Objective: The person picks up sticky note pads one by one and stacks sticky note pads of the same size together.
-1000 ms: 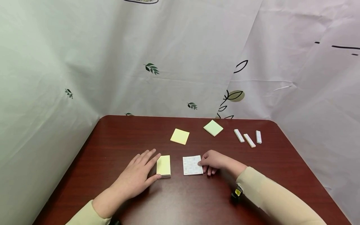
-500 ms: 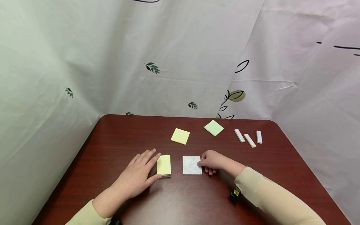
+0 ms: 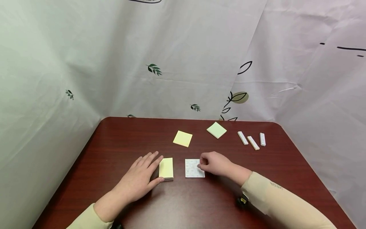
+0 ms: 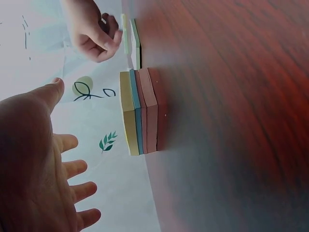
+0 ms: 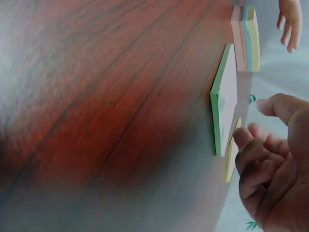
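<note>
A stack of sticky note pads (image 3: 166, 168) sits on the table, yellow on top. In the left wrist view the stack (image 4: 140, 116) shows yellow, blue and pink layers. My left hand (image 3: 137, 178) is spread beside its left side, fingers straight, fingertips close to the edge. Right of the stack lies a square sticky note pad (image 3: 191, 170) with a white printed face up; the right wrist view shows this pad's green edge (image 5: 215, 123). Over its right side is my right hand (image 3: 218, 163), fingers loosely curled, thumb apart from the index finger, holding nothing.
Farther back lie a yellow sticky note pad (image 3: 183, 139) and a pale green one (image 3: 216, 130). Three narrow white strips (image 3: 253, 143) rest at the back right of the dark red wooden table (image 3: 128, 136). A white patterned curtain (image 3: 177, 47) hangs behind the table.
My right hand has shifted slightly left and lifted off the printed pad's right edge. That pad has straightened a little. The left hand has stayed put.
</note>
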`<state>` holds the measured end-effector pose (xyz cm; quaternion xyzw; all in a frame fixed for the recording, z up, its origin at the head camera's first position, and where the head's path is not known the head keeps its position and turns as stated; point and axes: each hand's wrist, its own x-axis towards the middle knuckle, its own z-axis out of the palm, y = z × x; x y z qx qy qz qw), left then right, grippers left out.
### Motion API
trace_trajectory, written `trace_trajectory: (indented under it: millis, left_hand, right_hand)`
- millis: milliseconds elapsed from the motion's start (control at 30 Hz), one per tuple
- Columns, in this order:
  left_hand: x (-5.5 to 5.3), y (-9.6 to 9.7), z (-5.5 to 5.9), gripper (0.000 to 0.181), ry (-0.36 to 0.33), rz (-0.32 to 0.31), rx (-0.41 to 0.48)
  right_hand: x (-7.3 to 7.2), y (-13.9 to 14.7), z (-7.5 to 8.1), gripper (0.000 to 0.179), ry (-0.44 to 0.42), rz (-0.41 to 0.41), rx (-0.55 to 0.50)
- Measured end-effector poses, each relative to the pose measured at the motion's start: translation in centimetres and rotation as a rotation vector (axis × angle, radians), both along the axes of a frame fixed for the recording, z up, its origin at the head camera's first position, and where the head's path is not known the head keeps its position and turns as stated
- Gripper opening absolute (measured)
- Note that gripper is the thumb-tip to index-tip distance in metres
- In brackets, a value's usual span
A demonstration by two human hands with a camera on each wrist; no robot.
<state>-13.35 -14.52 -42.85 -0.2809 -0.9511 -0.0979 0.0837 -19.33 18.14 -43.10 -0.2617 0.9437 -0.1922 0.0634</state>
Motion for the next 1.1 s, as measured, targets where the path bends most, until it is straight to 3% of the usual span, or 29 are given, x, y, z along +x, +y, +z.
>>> trace_trajectory:
  millis: [133, 367, 600, 900, 1100]
  left_hand:
    - [0.0, 0.0, 0.1, 0.074, 0.007, -0.002, 0.002]
    - [0.0, 0.0, 0.0, 0.074, 0.013, 0.000, 0.002]
    - [0.0, 0.0, -0.1, 0.074, 0.013, 0.000, 0.000]
    - [0.0, 0.1, 0.0, 0.074, 0.002, 0.002, 0.008]
    - [0.0, 0.2, -0.1, 0.074, -0.005, 0.008, 0.006]
  right_hand:
    - [0.2, -0.1, 0.3, 0.016, 0.127, 0.143, 0.083]
    - [0.6, -0.5, 0.1, 0.047, 0.175, 0.283, 0.253]
    - [0.6, -0.8, -0.2, 0.060, 0.183, 0.330, 0.352]
    - [0.8, -1.7, -0.3, 0.060, 0.360, 0.412, 0.471]
    - [0.9, -1.8, -0.5, 0.056, 0.377, 0.407, 0.468]
